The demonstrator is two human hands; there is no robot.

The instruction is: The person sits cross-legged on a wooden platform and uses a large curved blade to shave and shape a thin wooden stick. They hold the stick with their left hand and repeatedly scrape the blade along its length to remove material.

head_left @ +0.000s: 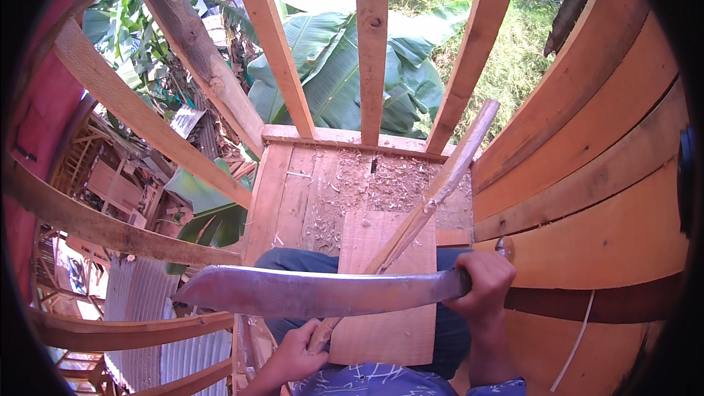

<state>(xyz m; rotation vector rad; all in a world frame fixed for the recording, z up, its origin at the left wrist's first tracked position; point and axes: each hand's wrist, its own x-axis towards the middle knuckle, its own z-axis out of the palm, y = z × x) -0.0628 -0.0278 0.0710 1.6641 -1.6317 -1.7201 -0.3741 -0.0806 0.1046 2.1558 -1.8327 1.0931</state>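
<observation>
Both of my hands are clenched on something. Nearest me, my left hand (293, 356) grips the lower end of a long wooden stick (429, 202), fingers wrapped around it just above my lap. From there the stick slants up and to the right, across a flat board (392, 279) lying over my knees, with its far tip near the plank wall (587, 147) on my right. My right hand (484, 286) is fisted around the handle of a machete (315, 292), whose broad, dull metal blade stretches leftward across the picture, crossing the stick just above my left hand; I cannot tell whether the edge touches the wood. My blue trousers (293, 260) show past the blade. Beyond the board, the plank floor (301, 191) carries a scatter of wood shavings (381, 183). Farther out, upright wooden slats (372, 44) rise from the platform's edge, and behind them are big banana leaves (330, 73) and grass.
</observation>
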